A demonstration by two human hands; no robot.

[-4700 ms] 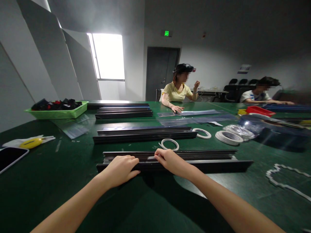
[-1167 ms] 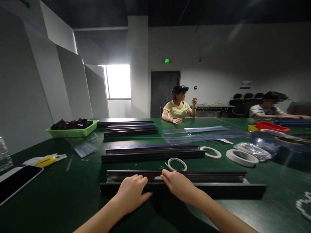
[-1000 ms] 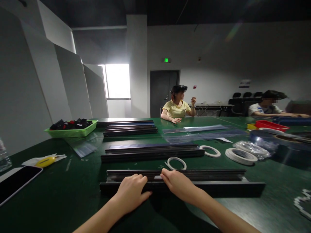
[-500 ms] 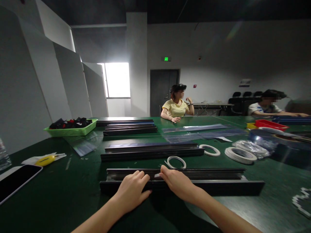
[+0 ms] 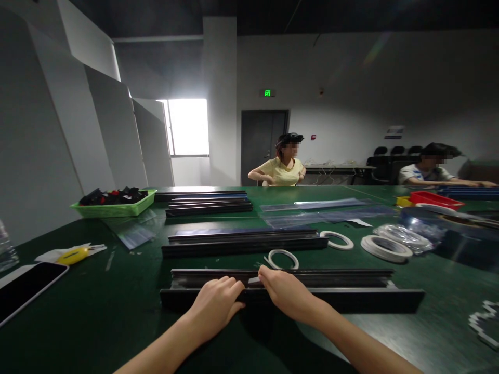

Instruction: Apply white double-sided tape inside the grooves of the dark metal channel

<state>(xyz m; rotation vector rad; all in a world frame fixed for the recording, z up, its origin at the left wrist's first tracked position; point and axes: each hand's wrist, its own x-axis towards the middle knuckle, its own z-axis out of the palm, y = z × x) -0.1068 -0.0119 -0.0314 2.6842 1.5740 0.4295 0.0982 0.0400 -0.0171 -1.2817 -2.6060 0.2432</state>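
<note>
A long black channel profile point(image 5: 343, 300) lies crosswise on the green table in front of me. My left hand point(image 5: 220, 298) grips its near wall left of the middle, fingers over the top edge and thumb on the outer side. Just to the right, my right hand point(image 5: 286, 291) is closed in a pinch at the channel's opening. A small whitish strip point(image 5: 254, 280) sticks out to the left from its fingertips. Part of the channel's inside is hidden behind both hands. Right behind the channel lies a roll of white tape point(image 5: 284, 258).
Further back lie another black profile point(image 5: 241, 244) and several stacked ones point(image 5: 210, 206). A green basket point(image 5: 113, 209), a yellow cutter point(image 5: 74, 255) and a phone point(image 5: 31, 291) are at left. White tape rolls point(image 5: 384, 248) lie at right. Two people sit across the table.
My right hand has shifted very slightly and more of the whitish strip shows. My left hand keeps its place on the channel. The person in yellow has drawn both arms back to the waist.
</note>
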